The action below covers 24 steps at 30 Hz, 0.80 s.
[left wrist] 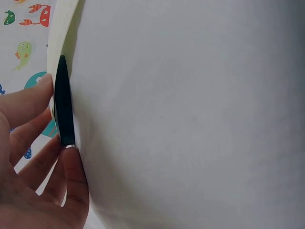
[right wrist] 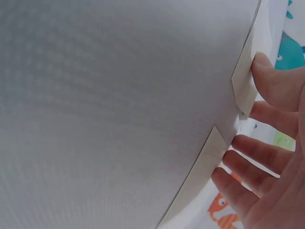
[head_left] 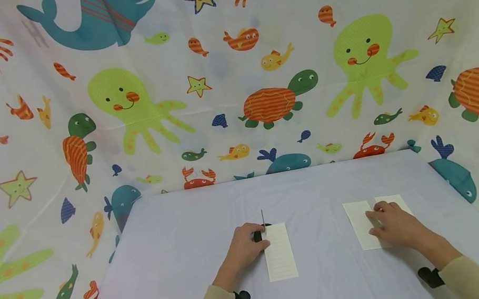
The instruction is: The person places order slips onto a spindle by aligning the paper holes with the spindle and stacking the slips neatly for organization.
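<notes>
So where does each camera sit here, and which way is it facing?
Head: worn on the head, looking forward and down at the table; both hands and sleeves show.
Left wrist: at the left hand, facing its fingers gripping black-handled scissors beside a lined paper strip.
Right wrist: at the right hand, facing fingers spread on two paper pieces.
Head and left wrist views share the scissors.
</notes>
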{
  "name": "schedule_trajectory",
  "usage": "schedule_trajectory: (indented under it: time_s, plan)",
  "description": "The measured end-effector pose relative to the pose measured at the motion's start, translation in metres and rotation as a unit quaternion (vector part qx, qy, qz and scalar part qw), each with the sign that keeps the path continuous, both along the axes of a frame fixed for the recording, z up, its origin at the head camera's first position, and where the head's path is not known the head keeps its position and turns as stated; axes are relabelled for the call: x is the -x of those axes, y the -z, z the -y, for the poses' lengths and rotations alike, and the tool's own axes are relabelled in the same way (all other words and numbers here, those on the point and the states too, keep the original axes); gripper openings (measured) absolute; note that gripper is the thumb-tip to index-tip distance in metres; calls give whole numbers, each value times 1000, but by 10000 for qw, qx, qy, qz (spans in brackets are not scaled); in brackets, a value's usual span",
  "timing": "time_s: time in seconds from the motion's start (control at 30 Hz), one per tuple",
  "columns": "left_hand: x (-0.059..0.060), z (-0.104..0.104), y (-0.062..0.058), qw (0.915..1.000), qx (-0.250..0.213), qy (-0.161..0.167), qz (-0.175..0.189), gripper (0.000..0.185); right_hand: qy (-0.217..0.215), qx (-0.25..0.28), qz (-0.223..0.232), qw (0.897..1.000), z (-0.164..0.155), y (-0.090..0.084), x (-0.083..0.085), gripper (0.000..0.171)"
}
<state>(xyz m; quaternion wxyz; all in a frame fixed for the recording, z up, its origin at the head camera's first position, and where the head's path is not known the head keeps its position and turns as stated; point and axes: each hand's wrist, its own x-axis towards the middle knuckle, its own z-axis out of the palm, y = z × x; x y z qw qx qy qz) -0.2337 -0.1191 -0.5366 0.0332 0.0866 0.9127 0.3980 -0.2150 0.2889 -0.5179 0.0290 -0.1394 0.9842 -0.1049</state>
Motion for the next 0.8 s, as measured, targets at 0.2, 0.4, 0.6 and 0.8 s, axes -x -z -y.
schedule_trajectory:
  time_s: [0.2, 0.4, 0.6, 0.8]
  plan:
    - [0, 0, 0, 10000, -19, -14, -14, 35, 134, 46, 74, 9999, 4, -1, -1, 51]
    - [0, 0, -1, 10000, 37, 1, -22, 35, 229, 107, -56, 9997, 7, 3, -3, 45]
    - [-1, 0, -1, 10000, 66, -13, -1, 35, 339, 259, -138, 9990, 10, 2, -6, 39]
    - [0, 0, 1, 10000, 73, -17, 14, 35, 545, 388, 117, 9977, 13, -2, -5, 37]
